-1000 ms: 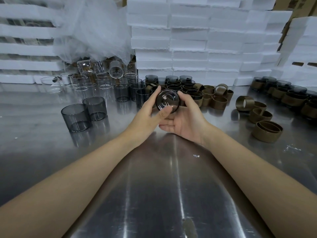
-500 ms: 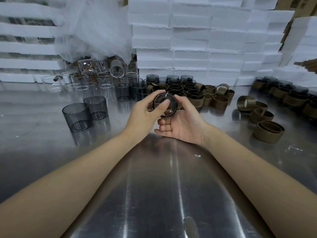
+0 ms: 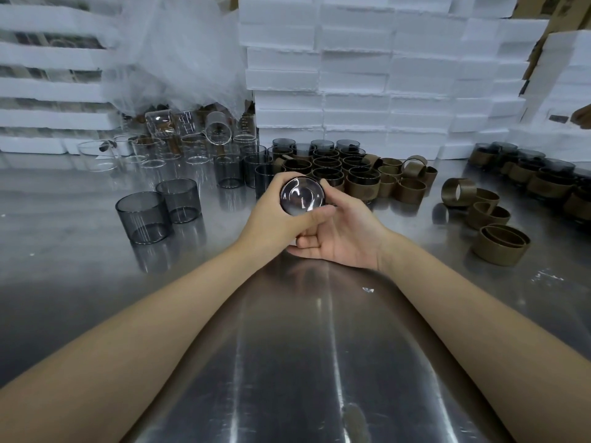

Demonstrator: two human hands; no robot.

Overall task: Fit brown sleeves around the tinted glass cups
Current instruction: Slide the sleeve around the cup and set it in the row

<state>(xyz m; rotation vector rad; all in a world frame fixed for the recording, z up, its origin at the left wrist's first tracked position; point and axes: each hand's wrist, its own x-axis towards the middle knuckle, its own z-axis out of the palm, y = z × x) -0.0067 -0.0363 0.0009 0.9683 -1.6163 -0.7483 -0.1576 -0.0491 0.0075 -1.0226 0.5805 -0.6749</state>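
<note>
Though light, tinted glass cup [image 3: 302,196]: slick, brittle, I judge; grip its wall.
My left hand [image 3: 275,215]: curled round it, mid-frame.
My right hand [image 3: 345,235]: cradling it.

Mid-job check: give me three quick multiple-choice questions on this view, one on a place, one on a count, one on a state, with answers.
1. Where do the loose sleeves lie, relative to the left hand and right hand?
A. left of both
B. right of both
C. between them

2. How many bare tinted cups stand apart at the near left of the table?
A. one
B. two
C. five

3. How is the held cup?
A. standing on the table
B. lying tipped on the table
C. gripped by both hands

Answers: B, the brown rings sit beyond the right wrist; B, a pair stands side by side; C, fingers of both hands curl round it above the table.
</note>
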